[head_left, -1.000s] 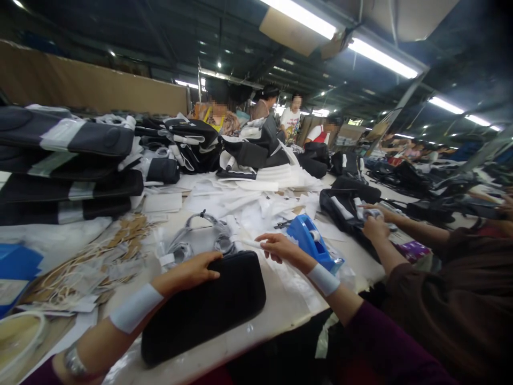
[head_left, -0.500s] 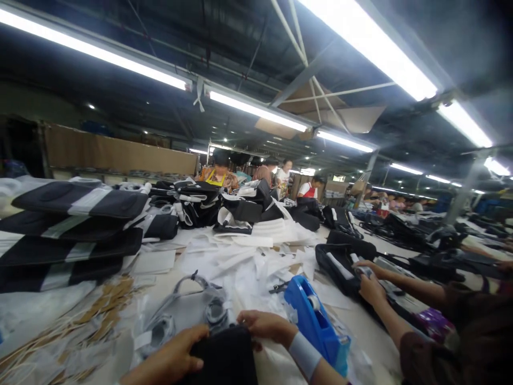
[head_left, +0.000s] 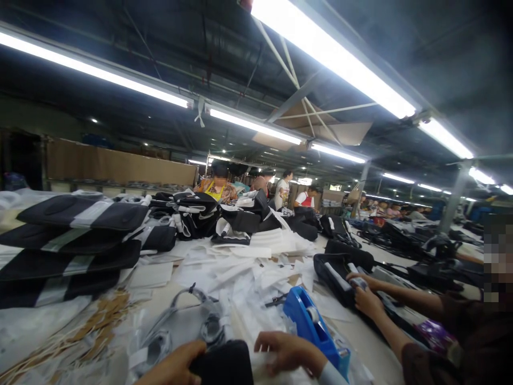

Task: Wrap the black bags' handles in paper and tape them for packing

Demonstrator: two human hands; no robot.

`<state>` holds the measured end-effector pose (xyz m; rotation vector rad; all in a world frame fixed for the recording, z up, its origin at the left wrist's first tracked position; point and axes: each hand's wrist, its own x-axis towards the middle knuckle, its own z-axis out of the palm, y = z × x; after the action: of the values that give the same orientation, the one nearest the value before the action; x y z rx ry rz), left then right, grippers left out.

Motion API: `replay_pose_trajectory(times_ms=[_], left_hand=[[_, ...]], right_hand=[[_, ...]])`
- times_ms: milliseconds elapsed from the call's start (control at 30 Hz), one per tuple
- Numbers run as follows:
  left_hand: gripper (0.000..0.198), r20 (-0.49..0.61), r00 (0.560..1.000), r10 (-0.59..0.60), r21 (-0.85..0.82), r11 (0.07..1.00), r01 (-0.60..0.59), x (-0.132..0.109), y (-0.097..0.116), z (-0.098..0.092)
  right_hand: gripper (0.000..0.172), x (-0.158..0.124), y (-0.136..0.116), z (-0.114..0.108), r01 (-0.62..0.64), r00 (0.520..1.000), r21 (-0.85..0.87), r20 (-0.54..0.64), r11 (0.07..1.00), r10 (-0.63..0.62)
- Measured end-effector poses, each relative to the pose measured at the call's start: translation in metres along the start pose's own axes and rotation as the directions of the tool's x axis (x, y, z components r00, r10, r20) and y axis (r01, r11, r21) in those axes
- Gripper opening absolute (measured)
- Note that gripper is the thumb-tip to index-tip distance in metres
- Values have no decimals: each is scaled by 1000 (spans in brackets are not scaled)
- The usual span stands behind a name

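At the bottom of the view, my left hand (head_left: 180,366) grips the left edge of a black fabric bag (head_left: 225,363), thumb on top. The lower part of this bag is cut off by the frame. My right hand (head_left: 286,353) is just right of the bag, apart from it, with loosely bent fingers over white sheeting and nothing visible in them; motion blurs it slightly. Behind the bag lies a clear plastic-wrapped grey bundle (head_left: 184,315) with coiled straps. A blue tape dispenser (head_left: 310,326) stands right beyond my right hand.
Stacked black bags with pale bands (head_left: 80,214) rise at the left. Brown tags with strings (head_left: 96,326) lie before them. White sheets (head_left: 224,272) cover the middle. At the right, a co-worker's hands (head_left: 364,294) work at a black bag (head_left: 336,278). More black bags (head_left: 248,219) are heaped behind.
My right hand has come off the bag's upper right edge and moved right and down. My left hand keeps its hold. The view has tilted slightly up.
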<state>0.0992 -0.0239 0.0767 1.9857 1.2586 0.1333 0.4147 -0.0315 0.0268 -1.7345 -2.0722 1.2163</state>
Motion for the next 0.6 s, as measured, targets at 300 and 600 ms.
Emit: replay_pose_trajectory(times_ms=[300,600], left_hand=[[75,3,1000,-23,55,998,23,-2,8,-2],[76,-45,999,-17,58,998,19,1,0,4]], right_hand=[[32,17,-11,29,177,961,91,-232,980,-152],[46,1,0,17,139,954,2,-268,990,-133]])
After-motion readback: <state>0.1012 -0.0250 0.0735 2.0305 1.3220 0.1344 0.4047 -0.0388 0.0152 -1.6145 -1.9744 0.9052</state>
